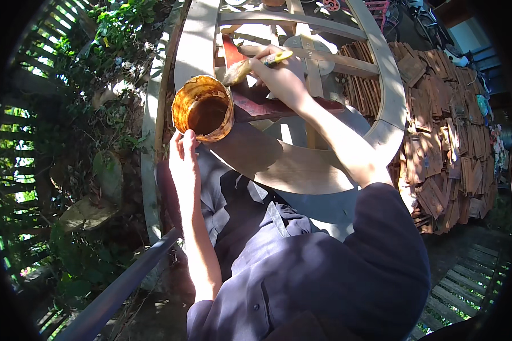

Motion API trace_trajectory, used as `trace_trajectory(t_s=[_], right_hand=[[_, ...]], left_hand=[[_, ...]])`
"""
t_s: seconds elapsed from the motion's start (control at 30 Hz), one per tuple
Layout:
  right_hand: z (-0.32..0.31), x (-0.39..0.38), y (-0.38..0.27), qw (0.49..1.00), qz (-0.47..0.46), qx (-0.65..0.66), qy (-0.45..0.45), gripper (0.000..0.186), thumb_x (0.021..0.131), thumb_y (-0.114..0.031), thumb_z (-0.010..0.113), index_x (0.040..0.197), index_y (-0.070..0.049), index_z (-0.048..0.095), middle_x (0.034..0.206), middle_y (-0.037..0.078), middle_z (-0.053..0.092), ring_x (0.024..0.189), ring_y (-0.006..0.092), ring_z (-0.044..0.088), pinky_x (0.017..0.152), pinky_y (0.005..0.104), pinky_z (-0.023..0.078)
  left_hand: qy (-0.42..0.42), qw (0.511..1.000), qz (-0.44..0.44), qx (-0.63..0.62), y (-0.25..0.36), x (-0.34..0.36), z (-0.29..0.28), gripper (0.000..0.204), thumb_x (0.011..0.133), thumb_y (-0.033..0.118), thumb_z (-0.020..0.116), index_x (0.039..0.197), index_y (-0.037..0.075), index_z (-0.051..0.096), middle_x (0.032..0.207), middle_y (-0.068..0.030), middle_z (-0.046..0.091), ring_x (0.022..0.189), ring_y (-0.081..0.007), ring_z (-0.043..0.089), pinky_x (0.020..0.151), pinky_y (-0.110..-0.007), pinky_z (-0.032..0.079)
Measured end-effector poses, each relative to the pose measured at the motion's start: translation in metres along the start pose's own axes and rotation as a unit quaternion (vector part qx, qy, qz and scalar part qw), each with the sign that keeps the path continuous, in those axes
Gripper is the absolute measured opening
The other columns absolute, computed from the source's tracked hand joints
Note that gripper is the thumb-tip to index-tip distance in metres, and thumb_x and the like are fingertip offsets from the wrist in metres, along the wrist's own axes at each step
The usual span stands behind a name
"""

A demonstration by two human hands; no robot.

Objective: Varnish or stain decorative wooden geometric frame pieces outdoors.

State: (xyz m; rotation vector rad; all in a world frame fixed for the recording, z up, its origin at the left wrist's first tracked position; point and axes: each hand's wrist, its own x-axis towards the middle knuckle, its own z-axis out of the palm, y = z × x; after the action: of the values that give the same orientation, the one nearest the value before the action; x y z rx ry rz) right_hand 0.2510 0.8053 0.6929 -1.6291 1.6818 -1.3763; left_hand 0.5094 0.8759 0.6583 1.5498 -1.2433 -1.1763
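Observation:
My left hand (184,156) is closed on the lower side of a round pot (207,85), tilted so its mouth shows. Amber-brown stains coat the pot, and a dark brown liquid lies inside. Just beyond the pot's right rim, my right hand (281,79) grips a paintbrush (238,72) with a yellow-tipped handle. Its pale bristles point left and down, close to the rim; whether they touch it I cannot tell. Beneath the brush lies a red-painted, angled piece (261,109) on a large curved wooden frame (301,165) with crossbars.
Stacked terracotta roof tiles (438,136) rise to the right of the frame. Leafy plants (114,34) and a slatted fence (17,153) line the left. A dark metal bar (125,284) slants up from the lower left. Bicycles (424,25) stand at the far right.

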Motion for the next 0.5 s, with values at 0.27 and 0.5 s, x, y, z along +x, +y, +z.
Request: trace_trajectory(t_s=[0.27, 0.5], right_hand=[[-0.062, -0.094, -0.018, 0.985, 0.138, 0.103, 0.028, 0.008, 0.092, -0.01, 0.066, 0.092, -0.002, 0.064, 0.076, 0.008, 0.068, 0.063, 0.0096, 0.064, 0.058, 0.0225, 0.052], [-0.158, -0.097, 0.0, 0.975, 0.185, -0.025, 0.122, 0.013, 0.091, -0.014, 0.063, 0.088, -0.002, 0.063, 0.078, 0.005, 0.068, 0.062, 0.0073, 0.062, 0.056, 0.0211, 0.052]], left_hand=[[0.009, 1.0, 0.013, -0.025, -0.008, 0.006, -0.002, 0.056, 0.098, 0.046, 0.056, 0.135, 0.005, 0.052, 0.112, -0.0111, 0.067, 0.102, -0.0193, 0.065, 0.086, -0.033, 0.049], [0.003, 0.999, 0.015, -0.041, -0.01, 0.006, -0.005, 0.06, 0.098, 0.052, 0.051, 0.13, 0.002, 0.053, 0.12, -0.0119, 0.063, 0.102, -0.0242, 0.066, 0.085, -0.036, 0.05]])
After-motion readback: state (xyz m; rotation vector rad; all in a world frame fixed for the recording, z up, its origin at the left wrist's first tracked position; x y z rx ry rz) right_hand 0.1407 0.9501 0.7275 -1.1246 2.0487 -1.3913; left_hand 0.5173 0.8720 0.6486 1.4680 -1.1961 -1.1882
